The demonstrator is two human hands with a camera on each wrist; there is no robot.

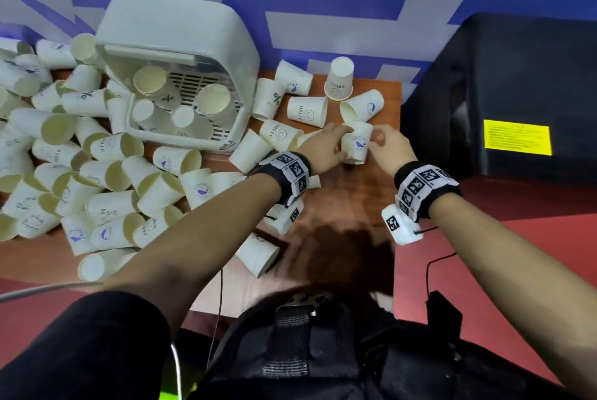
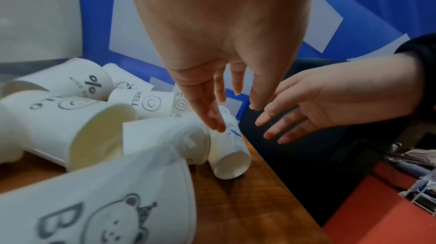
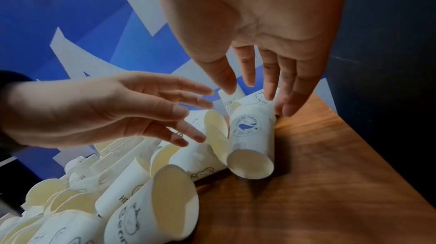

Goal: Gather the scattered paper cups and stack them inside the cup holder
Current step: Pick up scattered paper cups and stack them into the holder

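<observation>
A white paper cup with a blue whale logo [image 1: 357,142] lies on its side near the right edge of the wooden table [image 1: 349,205], mouth toward me. My left hand [image 1: 326,144] reaches it from the left, straight fingers touching its side [image 2: 232,147]. My right hand [image 1: 386,142] comes from the right, extended fingertips [image 3: 286,111] against the cup's far end [image 3: 253,136]. Neither hand is curled round it. The white plastic cup holder [image 1: 239,53] lies tipped at the back, with several cups loose inside.
A big heap of paper cups [image 1: 64,157] covers the table's left half, and more cups [image 1: 307,110] lie just behind my hands. One cup [image 1: 339,79] stands upside down by the wall. A black box [image 1: 500,92] flanks the table's right edge.
</observation>
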